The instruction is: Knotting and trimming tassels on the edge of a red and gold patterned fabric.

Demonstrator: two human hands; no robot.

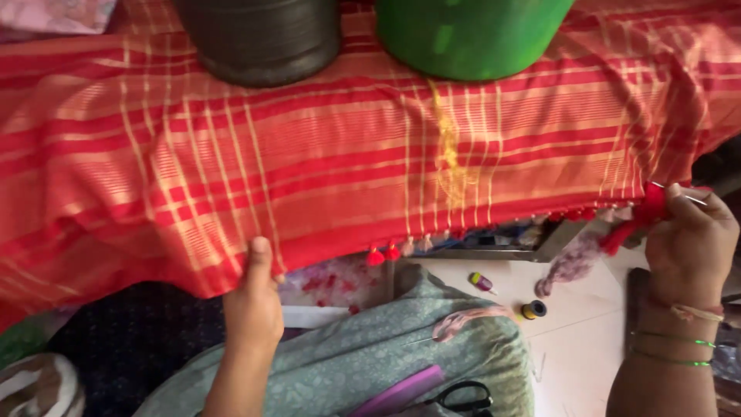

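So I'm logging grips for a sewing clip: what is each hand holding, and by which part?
Both hold the red checked cloth at its tasselled lower edge: the left hand pinches the hem, the right hand grips the corner tassels, with a thin needle-like sliver at its fingertips.

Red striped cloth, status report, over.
Left hand pinches the red striped cloth at its lower edge. Right hand grips the tasselled corner with a needle. Scissors lie on the lap, clear of both hands.

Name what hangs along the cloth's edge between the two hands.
In the head view, small red tassels hang along the red checked cloth's edge between the left hand and right hand.
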